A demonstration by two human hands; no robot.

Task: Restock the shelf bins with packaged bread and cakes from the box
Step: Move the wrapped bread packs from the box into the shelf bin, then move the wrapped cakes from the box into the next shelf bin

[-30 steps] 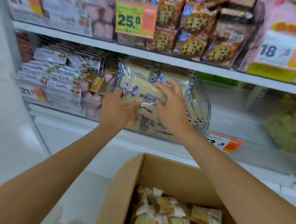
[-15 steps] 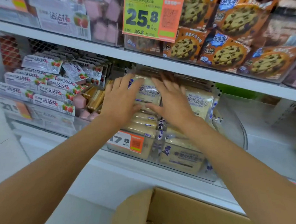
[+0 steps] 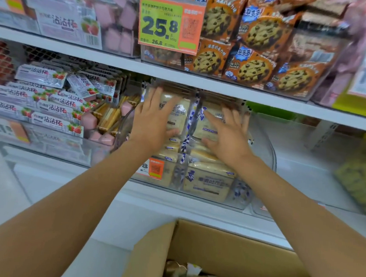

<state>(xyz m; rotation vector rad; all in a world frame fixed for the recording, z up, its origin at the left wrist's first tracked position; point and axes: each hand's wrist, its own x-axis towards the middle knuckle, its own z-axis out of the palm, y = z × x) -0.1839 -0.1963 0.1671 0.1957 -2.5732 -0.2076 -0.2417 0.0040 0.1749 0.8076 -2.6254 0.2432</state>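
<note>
Grip wide on both: left hand [image 3: 155, 119] and right hand [image 3: 227, 136] press flat on bread packs [image 3: 207, 182] heaped in the clear bin [image 3: 272, 158]. Risk: slick top packs may slide out once pressure lifts.

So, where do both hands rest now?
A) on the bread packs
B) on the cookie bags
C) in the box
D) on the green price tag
A: the left hand and the right hand lie flat and open on the bread packs, well above the box.
</note>
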